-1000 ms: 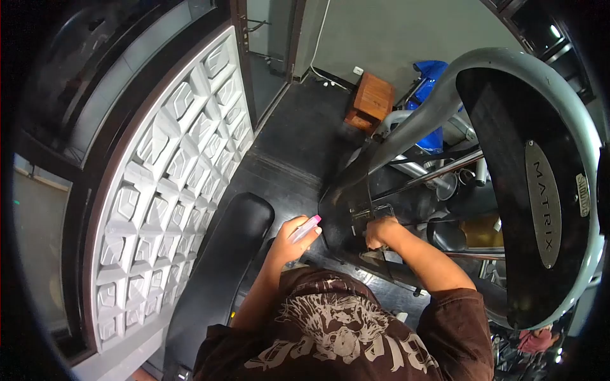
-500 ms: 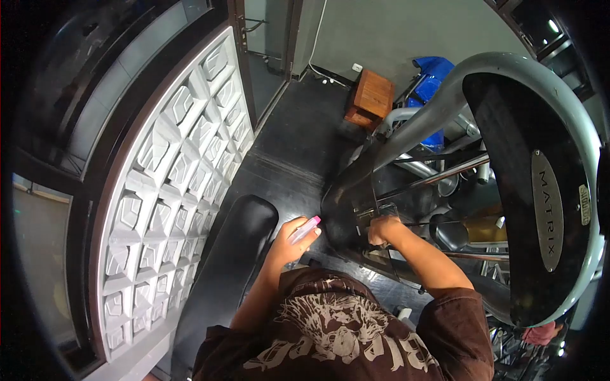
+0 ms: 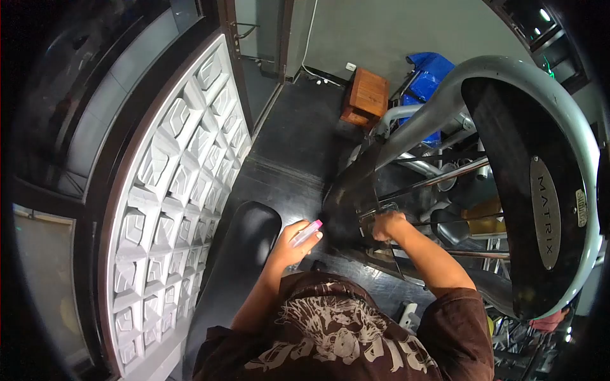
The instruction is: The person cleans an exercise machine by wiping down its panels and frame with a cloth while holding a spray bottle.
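Note:
My left hand is wrapped around a small clear bottle with a pink cap, held tilted in front of my body. On the right, my right hand is closed at the side of a grey and black gym machine marked MATRIX. It is at the machine's weight-stack area, by an upright, see-through-looking panel edge. What its fingers hold, if anything, is hidden by the hand. Metal guide rods run beside the right hand and forearm.
A padded black bench lies to my left, beside a white patterned wall panel. Ahead stand a brown wooden box and a blue-covered item by the grey wall. A door with a handle is at the upper left.
The camera view has shifted slightly. My right hand has moved a little within the same spot at the machine. My left hand still holds the bottle, nearly unmoved.

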### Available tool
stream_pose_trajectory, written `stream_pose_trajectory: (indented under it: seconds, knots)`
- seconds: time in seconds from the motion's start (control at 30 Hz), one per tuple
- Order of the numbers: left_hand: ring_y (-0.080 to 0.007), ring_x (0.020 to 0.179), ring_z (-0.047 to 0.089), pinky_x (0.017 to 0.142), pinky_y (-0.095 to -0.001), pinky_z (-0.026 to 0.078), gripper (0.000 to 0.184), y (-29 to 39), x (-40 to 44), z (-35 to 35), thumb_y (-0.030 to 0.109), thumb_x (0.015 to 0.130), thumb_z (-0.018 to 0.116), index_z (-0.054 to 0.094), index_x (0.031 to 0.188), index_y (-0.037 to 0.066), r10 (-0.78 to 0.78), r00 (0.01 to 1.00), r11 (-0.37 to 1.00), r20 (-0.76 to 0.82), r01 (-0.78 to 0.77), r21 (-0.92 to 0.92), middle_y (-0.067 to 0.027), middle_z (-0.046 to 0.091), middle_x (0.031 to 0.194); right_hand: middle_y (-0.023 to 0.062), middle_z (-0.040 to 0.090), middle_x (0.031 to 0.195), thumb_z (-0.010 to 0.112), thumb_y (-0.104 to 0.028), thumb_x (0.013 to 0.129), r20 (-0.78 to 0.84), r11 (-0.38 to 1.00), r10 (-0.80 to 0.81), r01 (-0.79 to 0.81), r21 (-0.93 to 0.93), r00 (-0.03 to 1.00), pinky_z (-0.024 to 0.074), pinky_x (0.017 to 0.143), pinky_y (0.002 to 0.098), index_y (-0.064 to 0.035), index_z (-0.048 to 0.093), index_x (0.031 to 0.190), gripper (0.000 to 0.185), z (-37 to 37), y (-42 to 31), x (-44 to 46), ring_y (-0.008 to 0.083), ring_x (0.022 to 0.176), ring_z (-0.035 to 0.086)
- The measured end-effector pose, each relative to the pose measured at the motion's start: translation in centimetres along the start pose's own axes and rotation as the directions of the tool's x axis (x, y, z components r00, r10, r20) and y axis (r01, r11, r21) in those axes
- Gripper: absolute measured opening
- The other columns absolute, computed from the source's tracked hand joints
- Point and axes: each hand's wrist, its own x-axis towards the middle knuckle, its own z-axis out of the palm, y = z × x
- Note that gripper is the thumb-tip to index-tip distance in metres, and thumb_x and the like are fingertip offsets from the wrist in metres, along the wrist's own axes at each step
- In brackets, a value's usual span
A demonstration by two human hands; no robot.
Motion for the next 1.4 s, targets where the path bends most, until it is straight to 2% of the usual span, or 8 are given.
stream_pose_trajectory:
  seconds: [0.07,0.3,0.5,0.63,0.67,0.7,0.97,1.4]
  knots:
    - [-0.0065,0.054,0.053,0.051,-0.0255,0.042,0.023,0.1,0.2,-0.5,0.026,0.095,0.070,0.061,0.086,0.006,0.008,1.000,1.000,-0.001,-0.009,-0.019,0.0022,0.054,0.063,0.0198,0.061,0.135,0.063,-0.037,0.082,0.114,1.000,0.009,-0.008,-0.016,0.993,0.0509,0.101,0.0432,-0.0053,0.065,0.129,0.057,0.4,-0.2,0.3,0.0358,0.124,0.060]
    - [-0.0063,0.055,0.053,0.052,-0.0254,0.042,0.023,0.8,0.7,-1.1,0.025,0.095,0.070,0.061,0.086,0.006,0.022,0.999,1.000,0.046,-0.021,-0.017,0.0020,0.054,0.064,0.0220,0.065,0.126,0.064,-0.038,0.086,-0.372,0.947,0.093,0.033,0.318,0.924,0.0512,0.100,0.0452,-0.0022,0.065,0.124,0.052,-3.7,1.9,-0.4,0.0344,0.120,0.063]
    - [-0.0060,0.055,0.053,0.052,-0.0252,0.043,0.022,0.5,1.0,-2.2,0.024,0.094,0.070,0.062,0.088,0.006,0.017,0.997,1.000,0.072,-0.016,-0.022,0.0018,0.056,0.066,0.0133,0.068,0.126,0.068,-0.034,0.081,0.029,0.995,-0.011,0.008,0.102,1.000,0.0529,0.096,0.0430,-0.0082,0.072,0.118,0.045,-1.9,1.9,1.3,0.0314,0.117,0.065]
    - [-0.0061,0.055,0.053,0.053,-0.0253,0.043,0.021,0.4,1.3,-3.2,0.024,0.094,0.070,0.062,0.088,0.006,-0.017,0.997,1.000,0.069,0.017,0.004,0.0020,0.056,0.066,0.0167,0.072,0.114,0.070,-0.030,0.080,-0.217,0.852,-0.235,0.309,0.424,0.947,0.0541,0.089,0.0401,-0.0163,0.073,0.119,0.042,-4.0,3.4,-0.3,0.0300,0.109,0.069]
    - [-0.0061,0.056,0.053,0.053,-0.0254,0.043,0.021,0.5,1.3,-3.4,0.024,0.094,0.071,0.062,0.088,0.006,-0.021,0.997,1.000,0.070,0.021,0.008,0.0019,0.057,0.066,0.0209,0.073,0.105,0.068,-0.027,0.082,-0.221,0.593,-0.096,0.234,0.771,0.971,0.0540,0.087,0.0388,-0.0200,0.072,0.119,0.038,-4.7,3.4,-1.4,0.0323,0.103,0.070]
    - [-0.0062,0.056,0.053,0.053,-0.0255,0.043,0.021,0.6,1.4,-3.6,0.024,0.094,0.071,0.062,0.088,0.006,-0.023,0.997,1.000,0.074,0.022,0.013,0.0018,0.057,0.066,0.0224,0.072,0.101,0.069,-0.027,0.084,-0.662,0.626,0.046,0.495,0.603,0.748,0.0541,0.087,0.0425,-0.0202,0.071,0.122,0.038,-2.7,3.7,1.1,0.0361,0.102,0.069]
    - [-0.0069,0.058,0.056,0.054,-0.0256,0.046,0.020,0.9,1.8,-5.4,0.021,0.094,0.071,0.063,0.089,0.003,0.020,0.995,1.000,0.094,-0.020,0.008,0.0002,0.059,0.068,0.0220,0.066,0.115,0.071,-0.026,0.085,-0.698,0.782,0.365,0.204,0.589,0.616,0.0535,0.090,0.0504,-0.0271,0.057,0.138,0.055,4.5,2.0,3.4,0.0427,0.103,0.065]
    - [-0.0072,0.055,0.056,0.052,-0.0247,0.045,0.019,1.6,3.3,-8.1,0.015,0.094,0.070,0.060,0.084,0.002,0.081,0.994,0.996,0.069,-0.084,0.038,-0.0003,0.056,0.064,0.0178,0.065,0.108,0.075,-0.010,0.072,-0.726,0.832,0.397,0.113,0.543,0.561,0.0550,0.082,0.0496,-0.0252,0.062,0.131,0.062,8.1,-0.4,-0.6,0.0394,0.098,0.066]
